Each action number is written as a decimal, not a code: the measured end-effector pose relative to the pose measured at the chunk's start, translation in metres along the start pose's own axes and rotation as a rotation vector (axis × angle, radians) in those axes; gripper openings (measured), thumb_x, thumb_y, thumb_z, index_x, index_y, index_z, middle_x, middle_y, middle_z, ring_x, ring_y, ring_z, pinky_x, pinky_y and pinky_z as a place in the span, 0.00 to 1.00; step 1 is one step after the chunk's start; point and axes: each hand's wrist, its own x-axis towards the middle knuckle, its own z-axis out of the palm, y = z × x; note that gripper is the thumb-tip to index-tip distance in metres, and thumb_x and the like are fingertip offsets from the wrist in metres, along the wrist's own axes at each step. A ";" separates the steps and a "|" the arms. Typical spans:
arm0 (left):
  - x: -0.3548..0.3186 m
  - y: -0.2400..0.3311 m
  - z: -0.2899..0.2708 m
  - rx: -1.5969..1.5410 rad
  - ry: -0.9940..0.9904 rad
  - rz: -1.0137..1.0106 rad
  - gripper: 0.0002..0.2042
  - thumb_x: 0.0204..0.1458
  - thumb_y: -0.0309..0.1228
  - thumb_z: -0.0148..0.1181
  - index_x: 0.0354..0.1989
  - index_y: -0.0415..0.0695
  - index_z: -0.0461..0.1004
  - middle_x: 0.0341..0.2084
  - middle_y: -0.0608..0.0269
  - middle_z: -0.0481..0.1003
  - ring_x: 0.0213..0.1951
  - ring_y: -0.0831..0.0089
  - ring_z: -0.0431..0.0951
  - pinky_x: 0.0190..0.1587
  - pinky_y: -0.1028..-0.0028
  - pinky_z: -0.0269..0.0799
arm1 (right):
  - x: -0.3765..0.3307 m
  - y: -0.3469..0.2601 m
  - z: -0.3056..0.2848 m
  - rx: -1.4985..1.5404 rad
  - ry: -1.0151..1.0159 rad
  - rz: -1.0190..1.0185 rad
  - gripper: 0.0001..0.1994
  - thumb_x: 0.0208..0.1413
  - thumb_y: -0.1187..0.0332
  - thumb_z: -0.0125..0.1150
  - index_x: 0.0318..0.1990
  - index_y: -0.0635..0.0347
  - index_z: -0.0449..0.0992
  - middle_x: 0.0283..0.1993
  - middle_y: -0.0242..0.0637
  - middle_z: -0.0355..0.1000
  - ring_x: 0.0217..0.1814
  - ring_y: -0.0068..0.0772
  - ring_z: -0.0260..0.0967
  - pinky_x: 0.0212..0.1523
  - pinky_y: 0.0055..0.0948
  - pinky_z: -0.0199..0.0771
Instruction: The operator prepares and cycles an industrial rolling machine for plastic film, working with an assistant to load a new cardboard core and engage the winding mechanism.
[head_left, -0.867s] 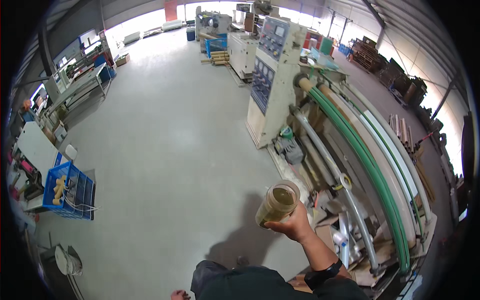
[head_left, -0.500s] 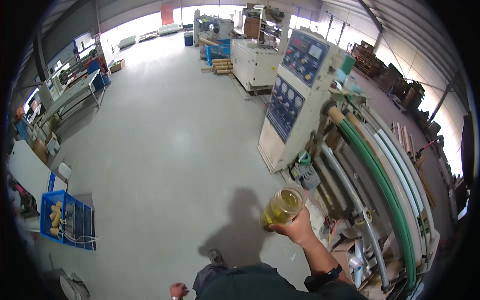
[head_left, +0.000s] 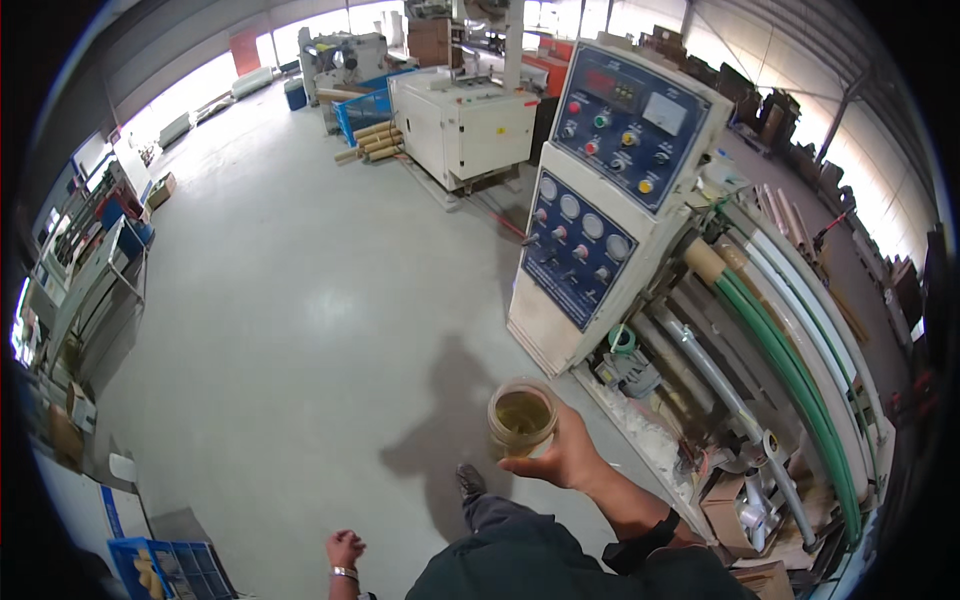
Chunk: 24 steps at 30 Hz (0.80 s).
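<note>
My right hand (head_left: 563, 460) holds a clear jar (head_left: 521, 418) of yellowish liquid, upright, out in front of me over the grey floor. The jar has no lid that I can see. My left hand (head_left: 344, 549) hangs low at my side with the fingers curled in and nothing in it. A dark watch sits on my right wrist. One shoe (head_left: 470, 484) shows on the floor just below the jar.
A white machine with a blue control panel (head_left: 588, 250) of dials and buttons stands to the right. Long rollers and a green tube (head_left: 790, 370) run behind it. A second white cabinet (head_left: 465, 125) and cardboard tubes lie farther off. A blue crate (head_left: 165, 570) sits lower left.
I have walked forward toward the control panel, which is now much closer. The jar stays in my right hand at the same height. The blue crate has slid toward the lower left edge.
</note>
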 end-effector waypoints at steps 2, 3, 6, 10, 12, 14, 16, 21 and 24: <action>0.008 0.004 0.006 0.063 -0.037 -0.126 0.08 0.54 0.27 0.55 0.40 0.37 0.68 0.24 0.52 0.75 0.22 0.59 0.79 0.20 0.65 0.76 | 0.052 0.001 -0.002 -0.071 -0.002 -0.071 0.38 0.35 0.60 0.79 0.55 0.62 0.67 0.48 0.43 0.73 0.52 0.39 0.72 0.53 0.33 0.69; 0.010 0.014 0.012 0.083 -0.041 -0.166 0.09 0.54 0.27 0.55 0.41 0.37 0.69 0.25 0.51 0.76 0.22 0.58 0.80 0.20 0.64 0.77 | 0.083 0.000 -0.003 -0.059 -0.009 -0.059 0.38 0.35 0.60 0.79 0.55 0.62 0.67 0.48 0.43 0.73 0.52 0.39 0.72 0.53 0.33 0.69; 0.028 0.049 0.031 0.009 -0.001 -0.251 0.08 0.52 0.23 0.56 0.38 0.34 0.68 0.22 0.51 0.75 0.20 0.59 0.79 0.15 0.69 0.72 | 0.178 -0.012 -0.007 -0.140 0.008 -0.190 0.38 0.32 0.63 0.79 0.55 0.62 0.66 0.49 0.45 0.73 0.51 0.44 0.73 0.51 0.34 0.72; 0.099 0.047 0.026 0.104 -0.007 -0.223 0.07 0.52 0.24 0.56 0.37 0.32 0.70 0.24 0.49 0.77 0.21 0.61 0.80 0.18 0.68 0.77 | 0.284 -0.025 0.000 -0.198 -0.008 -0.222 0.39 0.31 0.64 0.79 0.55 0.62 0.66 0.49 0.45 0.73 0.50 0.44 0.73 0.49 0.34 0.73; 0.126 0.087 0.044 0.232 -0.082 -0.214 0.08 0.54 0.29 0.56 0.35 0.36 0.74 0.23 0.56 0.76 0.20 0.69 0.75 0.18 0.72 0.71 | 0.342 -0.023 0.009 -0.127 -0.008 -0.374 0.39 0.31 0.64 0.80 0.55 0.61 0.66 0.49 0.44 0.73 0.49 0.45 0.73 0.49 0.34 0.73; 0.168 0.145 0.065 0.507 -0.251 -0.004 0.10 0.55 0.33 0.55 0.37 0.38 0.76 0.24 0.60 0.75 0.21 0.73 0.74 0.22 0.75 0.70 | 0.391 -0.032 0.019 -0.120 -0.015 -0.410 0.39 0.31 0.65 0.80 0.55 0.61 0.66 0.49 0.44 0.73 0.49 0.45 0.74 0.49 0.34 0.74; 0.223 0.206 0.095 0.511 -0.242 -0.035 0.09 0.53 0.28 0.56 0.37 0.35 0.74 0.24 0.55 0.76 0.21 0.67 0.77 0.20 0.72 0.73 | 0.436 -0.035 0.031 -0.099 -0.007 -0.489 0.38 0.33 0.65 0.79 0.55 0.63 0.66 0.50 0.45 0.72 0.49 0.46 0.74 0.48 0.35 0.75; 0.420 0.297 0.118 0.205 -0.167 -0.078 0.06 0.52 0.23 0.57 0.36 0.33 0.72 0.24 0.53 0.76 0.21 0.61 0.79 0.21 0.67 0.77 | 0.541 -0.061 0.045 -0.089 0.015 -0.736 0.33 0.42 0.59 0.74 0.53 0.67 0.66 0.48 0.51 0.72 0.48 0.49 0.74 0.48 0.38 0.76; 0.488 0.413 0.161 0.212 -0.131 -0.027 0.09 0.53 0.26 0.56 0.40 0.36 0.70 0.26 0.54 0.76 0.22 0.64 0.79 0.21 0.70 0.76 | 0.600 -0.069 0.046 -0.130 -0.001 -0.799 0.30 0.47 0.57 0.70 0.52 0.68 0.67 0.47 0.53 0.72 0.48 0.51 0.74 0.49 0.41 0.76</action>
